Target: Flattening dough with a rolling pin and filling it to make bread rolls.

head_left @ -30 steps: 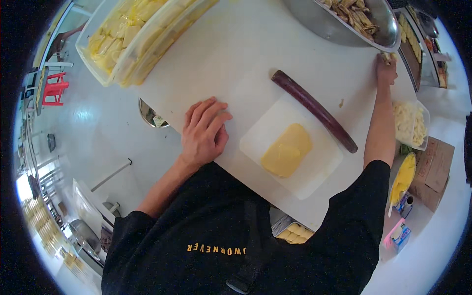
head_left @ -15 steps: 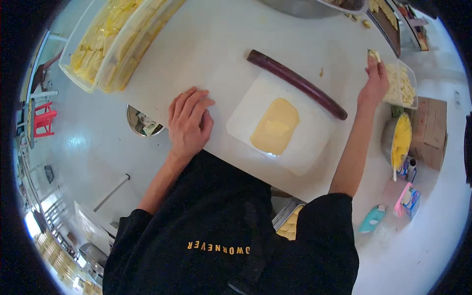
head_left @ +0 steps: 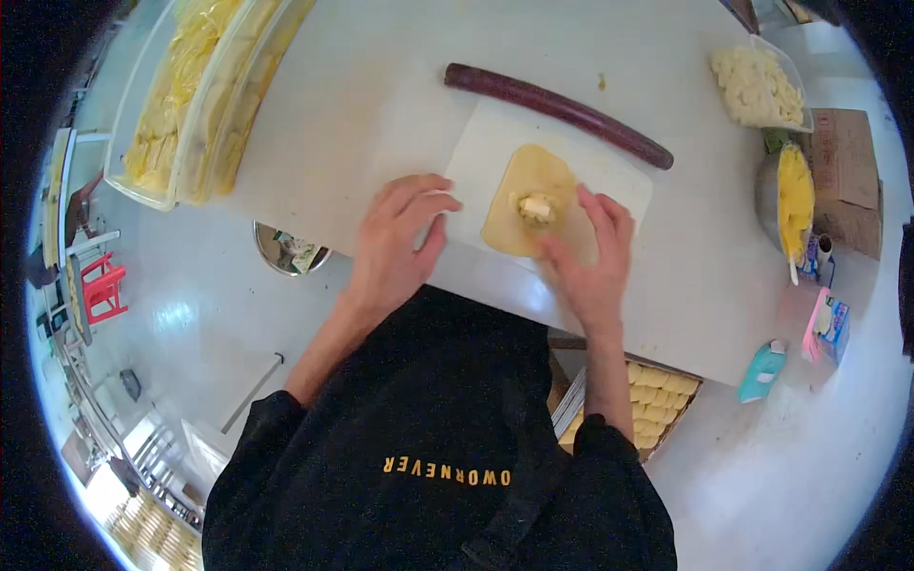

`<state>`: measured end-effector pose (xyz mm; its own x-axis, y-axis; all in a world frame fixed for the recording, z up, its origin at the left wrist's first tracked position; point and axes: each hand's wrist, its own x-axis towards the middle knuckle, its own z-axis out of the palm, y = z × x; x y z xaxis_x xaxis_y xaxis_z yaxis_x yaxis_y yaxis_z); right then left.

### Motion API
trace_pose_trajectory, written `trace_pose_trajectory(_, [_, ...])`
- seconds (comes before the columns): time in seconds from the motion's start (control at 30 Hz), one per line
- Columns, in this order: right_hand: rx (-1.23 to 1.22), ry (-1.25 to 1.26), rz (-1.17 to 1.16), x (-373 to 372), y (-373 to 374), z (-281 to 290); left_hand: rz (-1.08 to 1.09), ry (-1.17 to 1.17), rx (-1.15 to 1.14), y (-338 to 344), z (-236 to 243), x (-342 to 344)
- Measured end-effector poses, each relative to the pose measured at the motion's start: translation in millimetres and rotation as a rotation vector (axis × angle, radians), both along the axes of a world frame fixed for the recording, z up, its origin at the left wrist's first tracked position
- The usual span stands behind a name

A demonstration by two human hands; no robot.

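– Right hand (head_left: 595, 265), how does it stand?
– It is spread, thumb and fingers apart, at the right edge of the yellow dough (head_left: 509, 195); whether it touches the dough, I cannot tell.
– And the left hand (head_left: 395, 238)?
– Also spread, fingers loosely curved, left of the dough.
– What is near the dough?
– Some pale pieces (head_left: 538, 207) lie on its middle, a white board (head_left: 484, 138) is under it, and a dark red rod (head_left: 562, 108) rests beyond it.

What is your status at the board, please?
Left hand open, by white board. Right hand open, at right edge of dough. Pale filling on dough; dark rod beyond, clear of it.
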<state>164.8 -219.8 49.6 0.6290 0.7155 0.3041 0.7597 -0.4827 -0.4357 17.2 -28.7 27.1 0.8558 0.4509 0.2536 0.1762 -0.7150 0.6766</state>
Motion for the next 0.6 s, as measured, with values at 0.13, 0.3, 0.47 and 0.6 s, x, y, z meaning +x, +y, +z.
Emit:
trace_pose_trajectory(0.13, [-0.003,0.054,0.131,-4,-20,-8,-0.239,0.062,-0.224,-24,1,10])
trace_pose_trajectory(0.3, [0.081,0.092,0.097,-18,-24,-35,-0.368,0.053,0.048,-31,-4,27])
trace_pose_trajectory(0.47, [0.228,0.011,-0.087,-30,-15,-39,-0.518,0.273,-0.298,9,-2,60])
trace_pose_trajectory(0.6, [0.185,0.109,-0.279,3,8,-25,-0.422,0.459,-0.594,20,1,84])
